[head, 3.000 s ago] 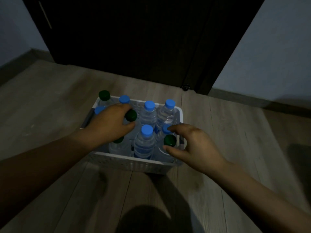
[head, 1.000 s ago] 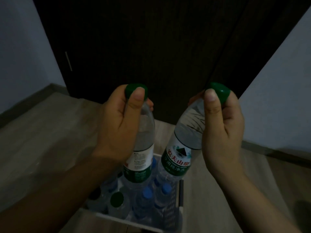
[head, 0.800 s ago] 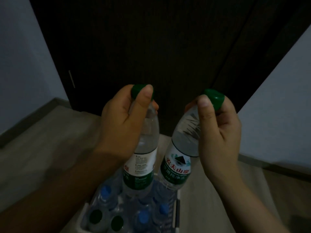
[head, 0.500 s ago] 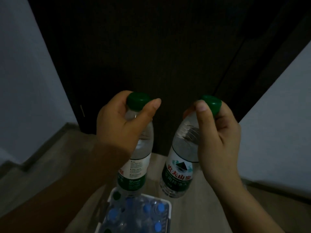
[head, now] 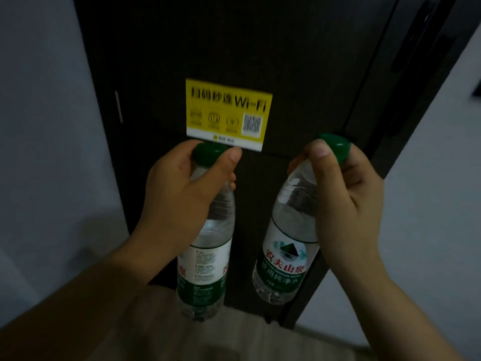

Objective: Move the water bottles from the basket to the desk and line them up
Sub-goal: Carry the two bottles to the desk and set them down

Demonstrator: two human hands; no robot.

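Note:
My left hand grips the neck of a clear water bottle with a green cap and a green and white label, and the bottle hangs upright. My right hand holds a second green-capped water bottle by its neck, tilted with its base toward the left. Both bottles are lifted in front of me, side by side and apart. The basket and the desk are out of view.
A dark door stands straight ahead with a yellow Wi-Fi sticker on it. Grey walls flank it on both sides. Wooden floor shows at the bottom.
Both hands took a green-capped bottle out of the basket and lifted them. My view has tilted upward, so the basket has dropped out of sight and the sticker has come into view.

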